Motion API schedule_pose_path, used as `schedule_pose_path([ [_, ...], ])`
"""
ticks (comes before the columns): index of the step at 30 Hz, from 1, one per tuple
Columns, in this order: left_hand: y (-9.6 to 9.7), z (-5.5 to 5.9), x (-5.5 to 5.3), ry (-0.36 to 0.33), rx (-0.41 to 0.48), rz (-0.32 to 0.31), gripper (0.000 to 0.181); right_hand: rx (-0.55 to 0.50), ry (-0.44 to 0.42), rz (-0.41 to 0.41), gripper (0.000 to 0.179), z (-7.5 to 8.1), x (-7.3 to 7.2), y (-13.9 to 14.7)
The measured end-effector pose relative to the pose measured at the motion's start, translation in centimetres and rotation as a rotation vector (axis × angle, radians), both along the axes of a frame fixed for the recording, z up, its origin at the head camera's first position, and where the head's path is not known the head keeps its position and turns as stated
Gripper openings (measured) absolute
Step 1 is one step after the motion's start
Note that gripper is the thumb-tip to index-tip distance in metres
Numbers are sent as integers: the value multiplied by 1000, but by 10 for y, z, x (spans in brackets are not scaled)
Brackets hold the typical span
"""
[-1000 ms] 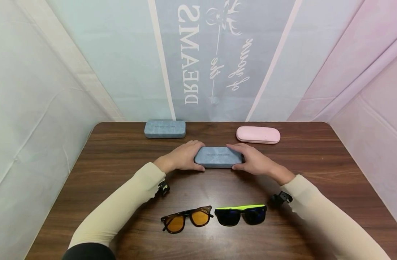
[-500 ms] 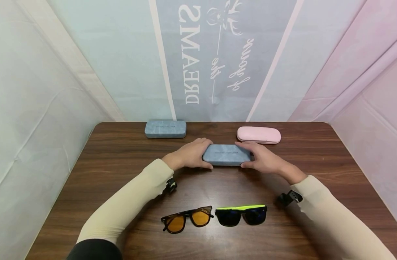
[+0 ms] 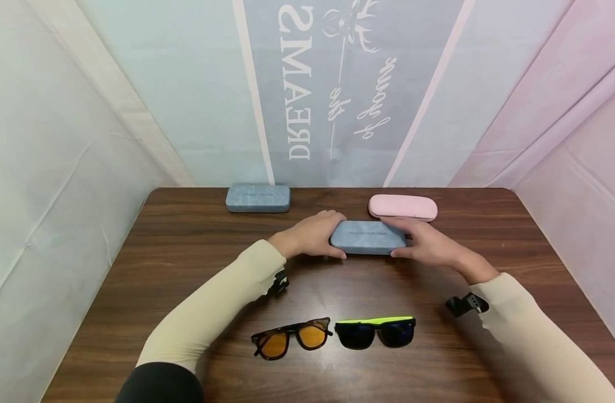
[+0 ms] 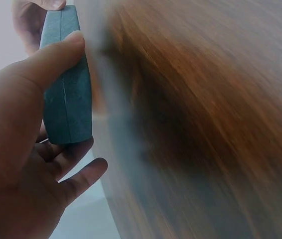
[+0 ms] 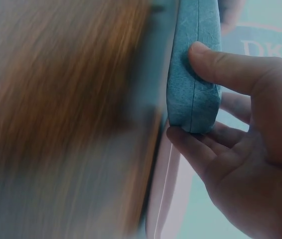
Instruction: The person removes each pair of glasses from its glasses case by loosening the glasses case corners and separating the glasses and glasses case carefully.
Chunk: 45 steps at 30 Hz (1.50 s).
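Both hands grip one blue-grey glasses case point(image 3: 369, 237) by its two ends, over the middle of the table. My left hand point(image 3: 319, 235) holds the left end, its thumb on the near side in the left wrist view. At the right end my right hand point(image 3: 422, 240) pinches the case between thumb and fingers. Its seam point(image 5: 196, 74) runs along the near face, and the lid is closed. Just behind the right hand lies a pink glasses case point(image 3: 403, 207). A second blue-grey case point(image 3: 258, 198) rests at the back left.
Nearer the person lie glasses with amber lenses point(image 3: 292, 338) and, beside them, dark sunglasses with a lime-green top point(image 3: 375, 332). The wooden table point(image 3: 186, 246) meets a printed cloth backdrop point(image 3: 337, 112) at its far edge.
Both hands have carried the blue-grey case to the right and slightly away from the person, closer to the pink case. The other cases and both pairs of glasses stay put.
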State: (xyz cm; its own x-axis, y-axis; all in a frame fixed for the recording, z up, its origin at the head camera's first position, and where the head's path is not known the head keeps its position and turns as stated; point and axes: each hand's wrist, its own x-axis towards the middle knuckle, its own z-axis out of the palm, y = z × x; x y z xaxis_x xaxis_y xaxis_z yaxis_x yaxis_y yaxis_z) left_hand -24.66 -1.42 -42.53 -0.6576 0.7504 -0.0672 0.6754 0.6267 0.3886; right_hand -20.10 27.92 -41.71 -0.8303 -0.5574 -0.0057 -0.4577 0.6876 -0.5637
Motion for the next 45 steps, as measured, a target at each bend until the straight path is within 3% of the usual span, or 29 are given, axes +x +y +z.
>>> schedule_pose_path([
  [9, 17, 3, -3, -6, -18, -20, 77, -21, -66, -32, 78, 6, 3, 16],
  [23, 47, 3, -7, -31, -31, -49, 78, 28, -63, -83, 77, 14, 8, 41],
  [34, 70, -2, -10, -27, -68, -31, 83, 62, -63, -110, 77, 9, 5, 59],
  [45, 88, -10, -12, 7, -70, -9, 76, 52, -105, -146, 78, 2, 2, 71],
])
